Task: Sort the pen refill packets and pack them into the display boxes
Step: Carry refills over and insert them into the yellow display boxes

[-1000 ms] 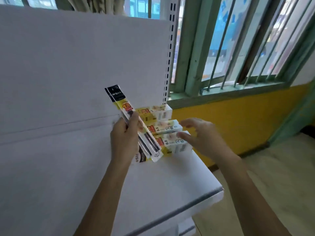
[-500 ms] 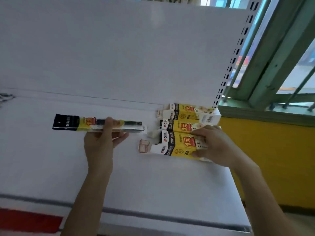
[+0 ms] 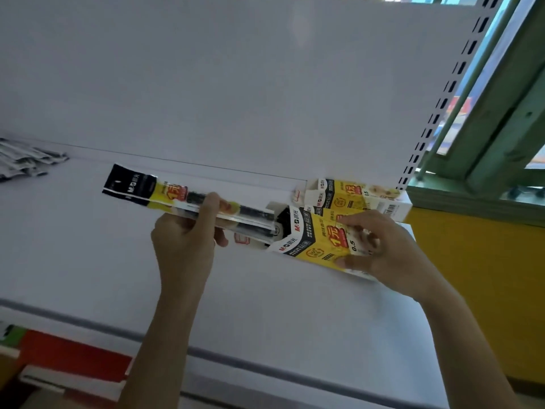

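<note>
at the left edge of the frame a loose pile of packets (image 3: 26,160) lies on the white shelf (image 3: 88,261), well apart from your hands; i judge it waits there for sorting. right of it, in the middle left of the frame, your left hand (image 3: 184,240) holds a bundle of refill packets (image 3: 177,193) nearly level. the black headers point to the left and the other end points at the open mouth of the front display box (image 3: 312,240). i think this is why you hold the bundle flat and lengthwise: so it can slide straight into the box. the hand is clenched around the bundle, with the thumb over the top and the fingers curled below. the right tips of the packets are at the mouth, perhaps a little inside; i cannot tell exactly.

in the middle right of the frame your right hand (image 3: 389,255) grasps the closed end of this box, fingers on its upper face and thumb at the lower edge. probably this stops the box from slipping away when the packets push in. behind it, against the back panel (image 3: 236,84), lies a second display box (image 3: 354,193). the green window frame (image 3: 501,128) is at the far right.
</note>
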The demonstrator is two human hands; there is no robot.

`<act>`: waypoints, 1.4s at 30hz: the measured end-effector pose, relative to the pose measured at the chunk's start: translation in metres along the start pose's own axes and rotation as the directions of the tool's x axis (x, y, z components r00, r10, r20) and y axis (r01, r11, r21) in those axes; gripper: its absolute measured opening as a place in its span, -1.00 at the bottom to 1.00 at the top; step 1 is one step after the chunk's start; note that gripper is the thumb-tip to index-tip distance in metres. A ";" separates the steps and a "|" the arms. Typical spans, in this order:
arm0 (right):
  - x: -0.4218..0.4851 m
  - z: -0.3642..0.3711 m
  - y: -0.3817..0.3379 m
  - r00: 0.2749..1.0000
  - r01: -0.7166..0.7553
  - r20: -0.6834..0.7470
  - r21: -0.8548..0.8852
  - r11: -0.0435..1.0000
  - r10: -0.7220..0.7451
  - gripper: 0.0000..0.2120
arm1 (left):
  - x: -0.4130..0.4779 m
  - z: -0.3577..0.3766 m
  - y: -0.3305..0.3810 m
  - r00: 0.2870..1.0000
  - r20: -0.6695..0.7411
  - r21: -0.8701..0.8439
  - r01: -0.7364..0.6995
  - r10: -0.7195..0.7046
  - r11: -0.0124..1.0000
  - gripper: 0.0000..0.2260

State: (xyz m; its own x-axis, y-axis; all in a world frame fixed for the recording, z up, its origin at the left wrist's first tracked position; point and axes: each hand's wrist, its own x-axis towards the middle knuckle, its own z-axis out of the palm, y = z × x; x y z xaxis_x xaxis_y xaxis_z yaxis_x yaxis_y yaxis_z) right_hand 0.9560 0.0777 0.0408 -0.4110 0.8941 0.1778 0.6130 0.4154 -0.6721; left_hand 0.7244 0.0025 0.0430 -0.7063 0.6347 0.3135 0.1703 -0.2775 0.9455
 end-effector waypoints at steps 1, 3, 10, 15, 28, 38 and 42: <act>0.000 0.000 0.000 1.000 0.005 -0.001 -0.004 1.000 -0.005 -0.43 | -0.001 0.000 -0.001 1.000 -0.001 0.023 -0.008 0.009 1.000 -0.76; 0.000 0.001 0.000 1.000 0.022 -0.004 -0.023 1.000 -0.022 -0.44 | -0.002 0.000 -0.002 1.000 -0.007 -0.012 0.009 -0.009 1.000 -0.79; 0.000 0.004 -0.004 0.997 0.071 -0.022 -0.057 0.996 -0.073 -0.47 | -0.010 0.012 -0.006 0.966 0.221 -0.074 0.152 -0.132 0.986 -0.98; 0.002 0.011 -0.003 0.992 0.118 -0.020 -0.112 0.987 -0.121 -0.43 | -0.014 0.024 -0.005 0.845 0.507 0.040 0.175 -0.171 0.984 -0.80; -0.005 -0.001 0.010 0.998 0.031 -0.048 -0.169 0.985 -0.040 -0.37 | 0.004 0.016 -0.009 0.979 0.160 0.016 0.123 -0.124 0.992 -0.91; -0.009 -0.003 0.008 0.998 0.040 -0.029 -0.184 0.982 -0.047 -0.37 | -0.015 0.038 -0.011 0.859 0.504 0.267 -0.059 -0.087 0.962 -0.89; -0.009 -0.007 0.012 0.998 0.015 -0.060 -0.236 0.972 -0.030 -0.35 | -0.015 0.036 -0.007 0.929 0.367 0.264 -0.159 0.053 0.951 -0.88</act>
State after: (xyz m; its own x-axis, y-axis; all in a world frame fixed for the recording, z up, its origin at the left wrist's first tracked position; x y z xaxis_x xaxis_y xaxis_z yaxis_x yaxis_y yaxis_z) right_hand 0.9720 0.0754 0.0366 -0.3876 0.8899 0.2406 0.7487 0.4561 -0.4810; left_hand 0.7583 0.0211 0.0351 -0.3946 0.8395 0.3735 0.4557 -0.1742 0.8729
